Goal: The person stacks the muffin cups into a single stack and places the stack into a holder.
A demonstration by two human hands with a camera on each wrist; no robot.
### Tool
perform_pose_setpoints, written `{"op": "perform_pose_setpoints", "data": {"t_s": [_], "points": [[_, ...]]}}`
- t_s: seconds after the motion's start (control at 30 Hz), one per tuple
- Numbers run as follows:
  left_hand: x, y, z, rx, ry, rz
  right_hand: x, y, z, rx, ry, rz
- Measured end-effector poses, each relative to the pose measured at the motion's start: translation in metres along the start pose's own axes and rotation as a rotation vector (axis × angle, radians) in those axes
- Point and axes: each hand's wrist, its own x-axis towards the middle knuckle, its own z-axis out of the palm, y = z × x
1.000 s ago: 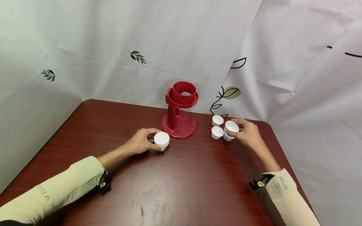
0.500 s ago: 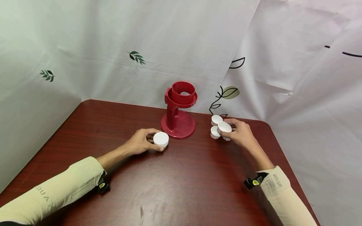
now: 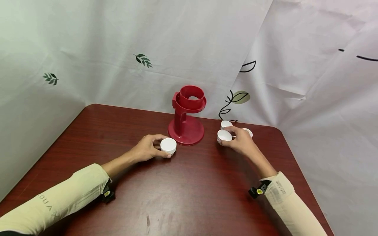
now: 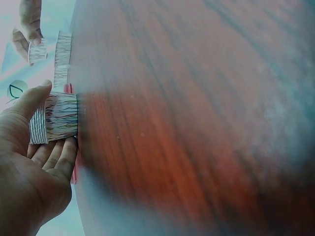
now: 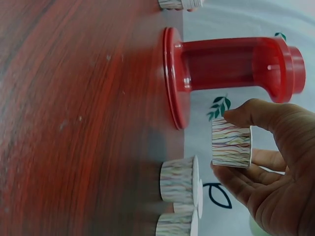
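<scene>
Dark red wood-grain worktop (image 3: 189,193), white leaf-print curtain behind.

Item: small paper cup (image 3: 224,136), white inside, wavy multicoloured lines outside, lifted clear of the worktop, pinched between thumb and curled fingers of the right hand (image 3: 240,143). Since a second ago, hand and cup have shifted leftward, toward the red stand (image 3: 187,115).

Left hand (image 3: 147,149): fingers curled round a second cup (image 3: 168,146) standing on the worktop.

Count: cups, four in the head view, two resting just beyond the right hand; stand, one.
</scene>
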Motion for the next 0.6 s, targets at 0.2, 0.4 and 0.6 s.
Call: {"op": "perform_pose_setpoints", "data": {"t_s": [0.2,0.4,0.6], "points": [[-0.001,-0.001,0.0,-0.012,-0.005,-0.005,0.002,-0.006,0.008,0.028,-0.014,-0.008],[-0.001,0.001,0.0,-0.016,-0.003,-0.001,0.003,-0.013,0.011,0.048,-0.013,-0.024],[-0.002,0.001,0.0,-0.017,-0.003,0.002,0.005,-0.018,0.016,0.016,-0.025,-0.029]]}}
